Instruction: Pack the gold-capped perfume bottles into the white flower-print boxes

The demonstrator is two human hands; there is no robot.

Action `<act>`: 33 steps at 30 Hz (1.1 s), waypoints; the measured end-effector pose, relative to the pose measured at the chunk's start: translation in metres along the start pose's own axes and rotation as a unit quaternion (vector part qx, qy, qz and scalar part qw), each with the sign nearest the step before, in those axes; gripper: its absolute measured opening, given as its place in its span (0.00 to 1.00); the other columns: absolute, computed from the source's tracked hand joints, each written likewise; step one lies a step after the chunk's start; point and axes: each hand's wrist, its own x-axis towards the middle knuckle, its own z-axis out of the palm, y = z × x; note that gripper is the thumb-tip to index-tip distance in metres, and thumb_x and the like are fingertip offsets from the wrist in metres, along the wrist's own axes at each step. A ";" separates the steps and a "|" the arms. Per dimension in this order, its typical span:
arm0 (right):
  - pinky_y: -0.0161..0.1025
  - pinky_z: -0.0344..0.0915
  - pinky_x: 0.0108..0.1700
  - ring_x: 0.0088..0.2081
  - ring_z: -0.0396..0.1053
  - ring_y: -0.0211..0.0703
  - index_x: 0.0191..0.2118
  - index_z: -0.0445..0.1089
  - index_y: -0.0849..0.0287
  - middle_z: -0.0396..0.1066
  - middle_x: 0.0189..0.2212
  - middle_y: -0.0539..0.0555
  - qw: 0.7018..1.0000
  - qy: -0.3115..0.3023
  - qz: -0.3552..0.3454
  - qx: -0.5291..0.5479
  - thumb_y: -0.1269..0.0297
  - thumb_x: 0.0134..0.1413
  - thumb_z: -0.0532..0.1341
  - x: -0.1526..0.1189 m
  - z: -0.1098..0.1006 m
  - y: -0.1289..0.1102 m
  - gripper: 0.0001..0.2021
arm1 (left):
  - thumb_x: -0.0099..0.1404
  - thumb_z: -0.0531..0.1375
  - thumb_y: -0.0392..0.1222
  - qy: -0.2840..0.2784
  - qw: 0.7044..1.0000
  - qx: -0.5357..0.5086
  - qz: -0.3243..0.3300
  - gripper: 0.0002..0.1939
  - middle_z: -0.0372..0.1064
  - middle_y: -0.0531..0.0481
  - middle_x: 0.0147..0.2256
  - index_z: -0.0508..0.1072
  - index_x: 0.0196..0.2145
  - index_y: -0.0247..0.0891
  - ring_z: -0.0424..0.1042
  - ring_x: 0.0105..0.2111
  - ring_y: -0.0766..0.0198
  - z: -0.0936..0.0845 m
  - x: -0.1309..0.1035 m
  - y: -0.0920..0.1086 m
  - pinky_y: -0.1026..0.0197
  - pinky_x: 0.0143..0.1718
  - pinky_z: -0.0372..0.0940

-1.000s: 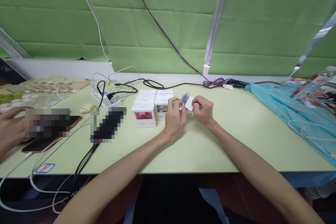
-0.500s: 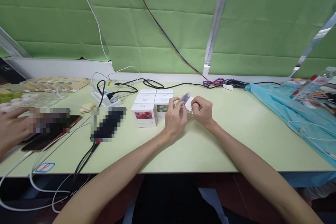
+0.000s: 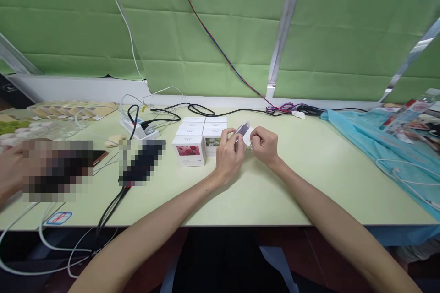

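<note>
The left hand grasps a small carton with a purplish-grey side, its thumb and fingers bent around the near end. The right hand is curled nearly into a fist and closed on the white end of the same carton, though exactly how its fingertips meet it is hidden. The carton sits between the two hands, tilted, just above the pale green surface and a little to the right of a cluster of white boxes.

Those stand in two columns beside the left hand: the front box shows a picture of red flowers, and a neighbouring box, set slightly farther back, shows white flowers on green.

Left of the boxes lies a blurred-out dark object with black cables running over the near edge, and behind it a white power strip with plugs in it. Farther left, another person's hand reaches in, partly covered by blurring, so what it does cannot be told. At the right, blue plastic sheeting drapes over the surface, with a clear bottle leaning there and a white cable lying across it
</note>
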 end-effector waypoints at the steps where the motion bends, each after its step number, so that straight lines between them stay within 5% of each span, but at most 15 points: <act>1: 0.36 0.52 0.24 0.18 0.55 0.35 0.21 0.58 0.54 0.60 0.16 0.46 1.000 0.002 -0.004 -0.001 0.75 0.50 0.50 0.000 0.000 0.000 0.11 | 0.76 0.50 0.44 0.001 1.000 -0.002 -0.002 0.17 0.66 0.42 0.51 0.75 0.35 0.37 0.74 0.36 0.66 0.000 0.000 0.001 0.61 0.36 0.69; 12: 0.37 0.51 0.24 0.18 0.53 0.36 0.20 0.57 0.54 0.59 0.16 0.46 1.000 0.002 -0.003 0.000 0.74 0.48 0.50 0.001 0.000 -0.002 0.11 | 0.74 0.52 0.40 0.000 1.000 0.001 -0.027 0.14 0.68 0.41 0.54 0.74 0.33 0.38 0.75 0.46 0.60 0.001 0.001 0.000 0.60 0.40 0.71; 23: 0.37 0.52 0.24 0.18 0.54 0.36 0.20 0.57 0.54 0.59 0.16 0.46 1.000 0.004 -0.008 0.003 0.75 0.49 0.50 0.001 -0.001 -0.003 0.11 | 0.72 0.53 0.40 -0.009 0.999 0.010 -0.047 0.13 0.71 0.42 0.51 0.75 0.48 0.39 0.74 0.31 0.66 -0.001 0.004 0.006 0.60 0.35 0.69; 33: 0.36 0.53 0.25 0.18 0.55 0.36 0.20 0.57 0.54 0.60 0.16 0.47 1.000 0.000 -0.002 0.006 0.75 0.49 0.50 0.000 -0.001 -0.002 0.12 | 0.72 0.53 0.41 -0.016 0.998 0.043 -0.042 0.15 0.71 0.42 0.46 0.75 0.51 0.37 0.74 0.34 0.62 -0.002 0.005 0.007 0.60 0.33 0.66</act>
